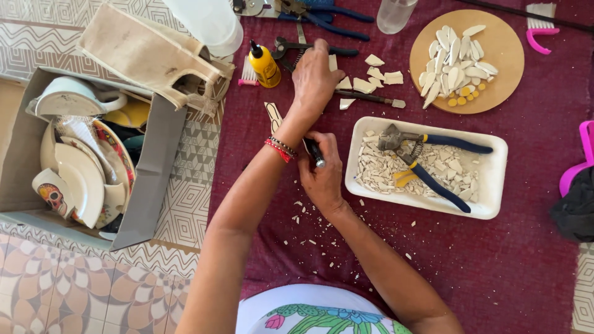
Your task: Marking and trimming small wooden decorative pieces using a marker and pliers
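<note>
Hands at work on a dark red cloth (pixel 507 247) strewn with tile bits.

A box (pixel 154 173) of broken crockery is seen off the cloth's left edge. A yellow bottle (pixel 265 65) stands near the far edge. Beside it the left hand (pixel 314 77) is stretched out, fingers curled down onto black nippers (pixel 291 46) — the grip itself cannot be told. The right hand (pixel 322 170) is wrapped around a small dark tool (pixel 315 154). A white tray (pixel 489 179) holds shards and blue pliers (pixel 433 161) — a round board (pixel 504 46) of pieces lies at the far right corner.

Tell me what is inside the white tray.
The white tray holds small pale tile chips and blue-handled nippers lying on top. Chips under the nippers are covered.
</note>
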